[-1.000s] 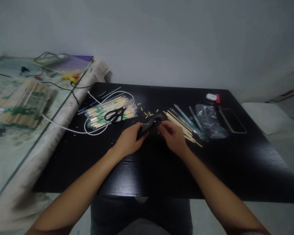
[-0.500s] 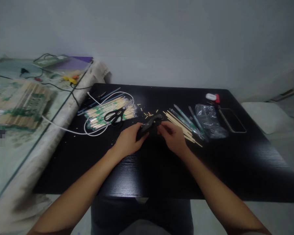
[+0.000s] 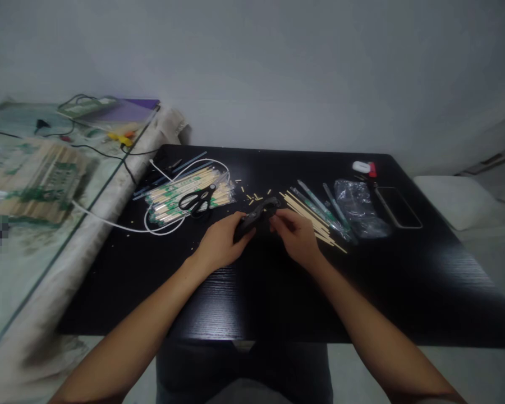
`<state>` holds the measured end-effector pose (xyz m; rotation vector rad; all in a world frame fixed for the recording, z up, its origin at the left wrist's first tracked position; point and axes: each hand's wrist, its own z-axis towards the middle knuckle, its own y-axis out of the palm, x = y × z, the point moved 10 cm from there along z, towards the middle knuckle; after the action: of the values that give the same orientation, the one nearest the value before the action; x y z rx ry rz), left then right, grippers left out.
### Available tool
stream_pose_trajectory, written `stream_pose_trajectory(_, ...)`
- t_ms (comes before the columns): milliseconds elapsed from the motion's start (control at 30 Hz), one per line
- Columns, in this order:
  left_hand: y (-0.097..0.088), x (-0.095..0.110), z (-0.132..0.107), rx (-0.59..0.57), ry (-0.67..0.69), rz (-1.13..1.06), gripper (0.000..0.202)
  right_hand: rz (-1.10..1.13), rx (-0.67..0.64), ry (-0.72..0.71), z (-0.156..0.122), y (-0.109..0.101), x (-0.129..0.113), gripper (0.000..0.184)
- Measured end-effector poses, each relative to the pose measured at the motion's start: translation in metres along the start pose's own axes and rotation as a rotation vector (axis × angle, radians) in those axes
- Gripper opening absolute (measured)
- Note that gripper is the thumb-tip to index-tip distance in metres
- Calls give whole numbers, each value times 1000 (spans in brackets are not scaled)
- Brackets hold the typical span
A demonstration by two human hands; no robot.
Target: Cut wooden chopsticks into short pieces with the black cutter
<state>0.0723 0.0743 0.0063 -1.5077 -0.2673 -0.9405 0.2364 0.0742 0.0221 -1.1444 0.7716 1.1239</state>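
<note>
My left hand (image 3: pixel 224 240) is wrapped round a black hand tool (image 3: pixel 258 216) with a curved, jaw-like head; its exact kind is not clear. At the right end of that tool, my right hand (image 3: pixel 297 233) has its fingers pinched together, and whatever is between them is hidden. Short bits of wooden stick (image 3: pixel 256 197) lie scattered just beyond the tool. Beside my right hand, loose chopsticks (image 3: pixel 307 216) are fanned out on the black table (image 3: pixel 252 303). Black-handled scissors (image 3: pixel 198 201) rest on wrapped chopsticks (image 3: pixel 168 207) to the left of the tool.
Empty-looking plastic wrappers (image 3: pixel 320 207), a crumpled clear bag (image 3: pixel 356 205) and a phone (image 3: pixel 399 207) lie at the right. A white cable (image 3: pixel 122 226) loops from the glass-topped surface (image 3: pixel 8 280) at left, where a larger chopstick pack (image 3: pixel 46 179) lies. A wall closes the back.
Almost nothing differs. Both hands stay at the black tool with the same grip, and only the view has shifted very slightly.
</note>
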Motion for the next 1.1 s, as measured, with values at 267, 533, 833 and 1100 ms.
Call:
stream_pose_trajectory(267, 1, -2, 1, -5, -5, -2, 30, 11, -1, 1, 0, 0, 0, 21)
stream_pose_trajectory(533, 1, -3, 0, -17, -19, 13, 30, 10, -11, 10, 1, 1, 1, 20)
stream_pose_trajectory(833, 1, -4, 1, -29, -33, 29, 30, -3, -23, 17, 1, 1, 4, 20)
stream_pose_trajectory(1100, 7, -13, 0, -48, -119, 30, 19, -73, -44, 24, 3, 0, 4, 28)
